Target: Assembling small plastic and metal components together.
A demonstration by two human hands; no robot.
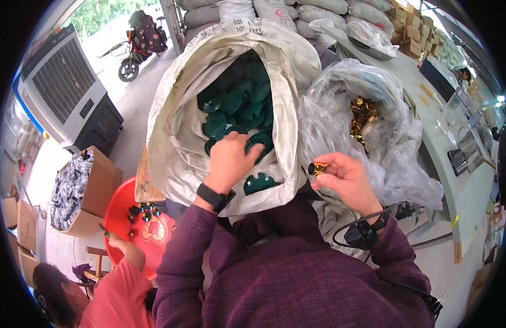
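Observation:
A large white woven sack (171, 147) stands open before me, holding many glossy dark green rounded pieces (231, 101) that look like plastic. Down in its mouth is my left hand (231, 158), its fingers bent around the edge of one green piece; the fingertips are partly hidden. Nearer the sack's front fold lies a separate green piece (258, 183) with a notched edge. My right hand (343, 180) pinches a small shiny gold cap-like piece (317, 168) with a dark end, to the right of the sack. Beyond that hand, a clear plastic bag (329, 98) contains gold pieces (363, 117).
At lower left, a co-worker in a red top (119, 290) reaches into a red basin (124, 205) with small dark and gold pieces. A carton (103, 177) and an air cooler (62, 87) stand left. A long table (433, 147) runs along the right; stacked sacks (318, 16) are behind.

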